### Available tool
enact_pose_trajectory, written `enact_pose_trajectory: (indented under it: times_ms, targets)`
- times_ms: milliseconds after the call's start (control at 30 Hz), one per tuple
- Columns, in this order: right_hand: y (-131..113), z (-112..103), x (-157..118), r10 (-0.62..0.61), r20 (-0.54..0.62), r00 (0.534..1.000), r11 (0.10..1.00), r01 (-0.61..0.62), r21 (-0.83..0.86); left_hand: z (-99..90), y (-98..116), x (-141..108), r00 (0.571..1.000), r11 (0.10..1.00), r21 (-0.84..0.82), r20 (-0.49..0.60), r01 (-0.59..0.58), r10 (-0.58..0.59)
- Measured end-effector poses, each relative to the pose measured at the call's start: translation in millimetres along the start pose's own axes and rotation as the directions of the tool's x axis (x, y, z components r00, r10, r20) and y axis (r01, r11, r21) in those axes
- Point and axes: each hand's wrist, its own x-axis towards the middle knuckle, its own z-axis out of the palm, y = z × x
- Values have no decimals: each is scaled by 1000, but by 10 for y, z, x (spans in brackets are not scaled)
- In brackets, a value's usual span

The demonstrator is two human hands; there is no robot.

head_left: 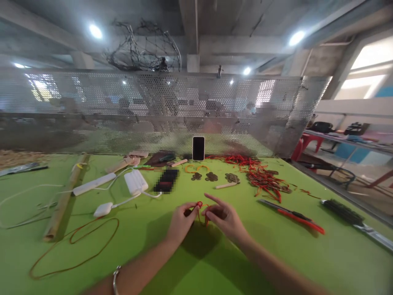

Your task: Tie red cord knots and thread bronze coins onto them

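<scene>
Above the middle of the green table (147, 250), my left hand (182, 221) pinches a red cord (199, 204) where it forms a small knot or loop. Just to the right, my right hand (225, 217) has its index finger stretched out, while thumb and other fingers close on the hanging part of the same cord. The cord's lower strands dangle between the hands. Beyond them lie several dark coin-like clusters (211, 176) and a short pale stick (225, 186). Fine detail of the knot is too small to make out.
Tangled red cords (265, 182) lie at back right, near red-handled scissors or tweezers (294, 217) and a black brush (344, 212). A phone (198, 148) stands against the perforated metal screen (172, 131). At left are a power strip (94, 184), a bamboo tube (66, 200) and a loose brown cord (76, 264).
</scene>
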Motion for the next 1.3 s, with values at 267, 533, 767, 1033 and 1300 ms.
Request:
enact_pose_trajectory:
  times_ms: [267, 533, 767, 1033, 1300]
  targets:
    - [158, -7, 42, 178, 48, 983, 983, -179, 26, -9, 92, -120, 995, 1000, -13, 96, -26, 28]
    - [113, -14, 25, 210, 6, 978, 977, -209, -45, -11, 136, -158, 994, 1000, 17, 109, -25, 23]
    - [54, 3, -36, 152, 8, 988, 965, -147, -220, -18, 139, -168, 995, 998, 48, 96, 30, -35]
    - [41, -68, -57, -43, -39, 998, 817, 12, -576, -4, 150, -187, 983, 997, 64, 174, 41, -52]
    - [62, -54, -65, -22, 9, 1000, 846, 23, -533, -16, 162, -201, 976, 997, 50, 205, 65, -74]
